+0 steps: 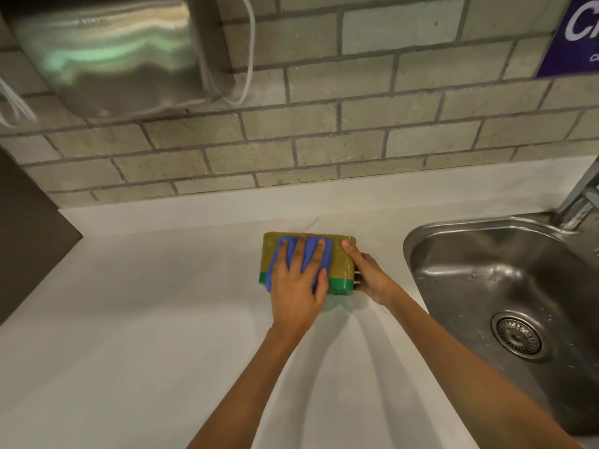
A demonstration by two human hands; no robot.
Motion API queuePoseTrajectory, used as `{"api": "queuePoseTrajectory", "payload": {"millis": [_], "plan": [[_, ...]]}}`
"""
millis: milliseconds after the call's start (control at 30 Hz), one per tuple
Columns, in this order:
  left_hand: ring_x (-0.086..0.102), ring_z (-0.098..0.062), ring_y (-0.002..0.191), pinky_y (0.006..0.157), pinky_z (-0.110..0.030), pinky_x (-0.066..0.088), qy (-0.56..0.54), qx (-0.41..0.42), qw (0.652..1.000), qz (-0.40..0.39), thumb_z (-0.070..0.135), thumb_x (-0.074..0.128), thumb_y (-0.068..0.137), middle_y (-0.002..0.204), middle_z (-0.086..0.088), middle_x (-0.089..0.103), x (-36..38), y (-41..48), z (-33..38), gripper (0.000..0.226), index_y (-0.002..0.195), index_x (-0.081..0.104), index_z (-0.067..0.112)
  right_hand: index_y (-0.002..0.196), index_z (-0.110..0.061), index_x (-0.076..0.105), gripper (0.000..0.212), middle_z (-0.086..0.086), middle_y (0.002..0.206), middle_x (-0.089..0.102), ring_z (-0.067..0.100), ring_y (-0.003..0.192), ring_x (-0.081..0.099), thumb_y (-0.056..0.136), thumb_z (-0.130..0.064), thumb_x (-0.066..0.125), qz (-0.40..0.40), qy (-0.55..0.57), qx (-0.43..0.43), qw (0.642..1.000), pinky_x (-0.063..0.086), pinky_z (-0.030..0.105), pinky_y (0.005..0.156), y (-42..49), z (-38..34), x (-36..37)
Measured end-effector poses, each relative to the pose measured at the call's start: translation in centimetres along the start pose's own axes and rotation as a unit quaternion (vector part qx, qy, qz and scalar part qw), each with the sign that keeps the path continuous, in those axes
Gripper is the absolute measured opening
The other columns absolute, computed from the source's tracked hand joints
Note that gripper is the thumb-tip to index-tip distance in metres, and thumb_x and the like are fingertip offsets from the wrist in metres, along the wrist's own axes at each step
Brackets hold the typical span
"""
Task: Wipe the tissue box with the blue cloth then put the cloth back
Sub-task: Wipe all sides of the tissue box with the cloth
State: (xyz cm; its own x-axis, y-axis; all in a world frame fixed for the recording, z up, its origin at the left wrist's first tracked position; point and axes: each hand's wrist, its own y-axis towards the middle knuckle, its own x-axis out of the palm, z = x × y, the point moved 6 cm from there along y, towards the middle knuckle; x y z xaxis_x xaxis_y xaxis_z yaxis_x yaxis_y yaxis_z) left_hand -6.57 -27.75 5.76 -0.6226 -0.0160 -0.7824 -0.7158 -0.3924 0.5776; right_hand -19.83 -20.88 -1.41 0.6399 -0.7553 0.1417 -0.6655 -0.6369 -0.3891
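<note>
My left hand's fingers [285, 254] are spread flat, pressing the blue cloth [309, 251] down on top of the tissue box [343, 264]; nothing is pinched, it's palm and pads only, with the thumb down the near face. The left hand [296, 286] covers most of the cloth. On the other side, my right hand [369, 277] clasps the box's right end, thumb hooked over the top edge; the other fingers sit behind the box, so I can't read them.

The box sits on the counter [162, 303] toward its back edge, just left of the sink [486, 254].

Risks as I see them: I'm pressing, not gripping, so a fast stroke could leave the cloth bunched or slid off the far edge. Push too hard rightward and the light box could skate out of the bracing hand toward the sink rim, where I can see droplets. A wet cloth or box would spoil the job.
</note>
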Motion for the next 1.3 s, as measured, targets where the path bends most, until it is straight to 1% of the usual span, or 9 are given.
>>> {"api": "queuePoseTrajectory", "payload": {"millis": [67, 267, 400, 533, 700, 800, 967, 1167, 1300], "plan": [[0.049, -0.046, 0.124, 0.099, -0.05, 0.045, 0.0, 0.018, 1.0, 0.011, 0.032, 0.044, 0.088, 0.133, -0.016, 0.058, -0.5, -1.0, -1.4, 0.046, 0.129, 0.058, 0.015, 0.117, -0.007, 0.059, 0.097, 0.007, 0.1, 0.068, 0.022, 0.095, 0.064, 0.045, -0.071, 0.063, -0.007, -0.001, 0.015, 1.0, 0.054, 0.032, 0.073, 0.0, 0.1, 0.0], [0.037, -0.042, 0.131, 0.104, -0.05, 0.042, -0.041, -0.174, 0.984, 0.016, 0.023, 0.046, 0.092, 0.143, -0.014, 0.047, -0.2, 1.1, -4.9, 0.043, 0.134, 0.052, 0.015, 0.123, -0.005, 0.052, 0.079, 0.01, 0.111, 0.063, 0.03, 0.109, 0.058, 0.07, -0.063, 0.058, 0.002, -0.007, 0.033, 0.999, 0.05, 0.039, 0.088, 0.5, 0.6, 0.0], [0.043, -0.045, 0.129, 0.103, -0.049, 0.043, -0.01, -0.089, 0.996, -0.002, 0.029, 0.044, 0.09, 0.137, -0.015, 0.054, 0.5, 1.3, -1.0, 0.047, 0.135, 0.052, 0.018, 0.117, -0.008, 0.058, 0.101, 0.01, 0.11, 0.066, 0.027, 0.105, 0.062, 0.042, -0.075, 0.061, 0.004, -0.008, 0.034, 0.999, 0.052, 0.036, 0.082, 0.3, 0.3, 0.2], [0.051, -0.044, 0.123, 0.098, -0.048, 0.046, 0.019, 0.024, 0.999, 0.021, 0.032, 0.045, 0.088, 0.132, -0.015, 0.06, -0.1, -1.3, -1.2, 0.047, 0.129, 0.058, 0.015, 0.118, -0.009, 0.058, 0.106, 0.007, 0.105, 0.067, 0.023, 0.1, 0.063, 0.036, -0.077, 0.063, -0.014, -0.005, 0.026, 1.0, 0.053, 0.034, 0.078, 0.2, 0.0, 0.0], [0.05, -0.047, 0.122, 0.097, -0.052, 0.049, 0.006, -0.127, 0.991, 0.034, 0.028, 0.046, 0.088, 0.128, -0.019, 0.061, -0.6, 0.6, -3.0, 0.043, 0.126, 0.061, 0.012, 0.123, -0.009, 0.053, 0.104, 0.004, 0.103, 0.065, 0.022, 0.1, 0.061, 0.042, -0.073, 0.063, -0.015, 0.0, 0.026, 1.0, 0.052, 0.034, 0.08, 0.0, 0.2, 0.5], [0.05, -0.046, 0.123, 0.099, -0.052, 0.046, 0.001, -0.082, 0.996, 0.03, 0.022, 0.056, 0.086, 0.128, -0.018, 0.062, 0.3, 1.4, -0.2, 0.042, 0.127, 0.06, 0.015, 0.119, -0.011, 0.056, 0.11, 0.005, 0.104, 0.067, 0.022, 0.1, 0.063, 0.032, -0.077, 0.065, -0.014, 0.005, 0.023, 1.0, 0.053, 0.034, 0.077, 0.1, 0.2, 0.6], [0.052, -0.041, 0.123, 0.101, -0.049, 0.044, 0.018, 0.053, 0.998, 0.031, 0.03, 0.046, 0.088, 0.129, -0.014, 0.062, 0.4, -1.6, 0.6, 0.044, 0.125, 0.062, 0.014, 0.116, -0.011, 0.06, 0.108, 0.005, 0.103, 0.068, 0.022, 0.1, 0.063, 0.032, -0.079, 0.063, -0.015, -0.003, 0.03, 0.999, 0.052, 0.035, 0.08, 0.1, 0.0, -0.1], [0.047, -0.045, 0.126, 0.103, -0.052, 0.043, -0.021, -0.128, 0.991, 0.03, 0.028, 0.041, 0.089, 0.127, -0.017, 0.062, -0.3, 0.5, -1.4, 0.045, 0.125, 0.062, 0.013, 0.116, -0.012, 0.055, 0.105, 0.004, 0.104, 0.065, 0.022, 0.101, 0.061, 0.034, -0.077, 0.063, -0.028, -0.001, 0.041, 0.999, 0.052, 0.033, 0.079, 0.0, 0.2, 0.6], [0.05, -0.043, 0.125, 0.101, -0.05, 0.045, -0.007, -0.06, 0.998, 0.016, 0.031, 0.042, 0.088, 0.126, -0.014, 0.064, 0.8, 0.1, 2.2, 0.045, 0.126, 0.061, 0.016, 0.118, -0.007, 0.059, 0.104, 0.009, 0.099, 0.067, 0.023, 0.095, 0.062, 0.042, -0.078, 0.06, -0.02, -0.006, 0.043, 0.999, 0.052, 0.033, 0.08, 0.6, 0.4, 0.3]]}}
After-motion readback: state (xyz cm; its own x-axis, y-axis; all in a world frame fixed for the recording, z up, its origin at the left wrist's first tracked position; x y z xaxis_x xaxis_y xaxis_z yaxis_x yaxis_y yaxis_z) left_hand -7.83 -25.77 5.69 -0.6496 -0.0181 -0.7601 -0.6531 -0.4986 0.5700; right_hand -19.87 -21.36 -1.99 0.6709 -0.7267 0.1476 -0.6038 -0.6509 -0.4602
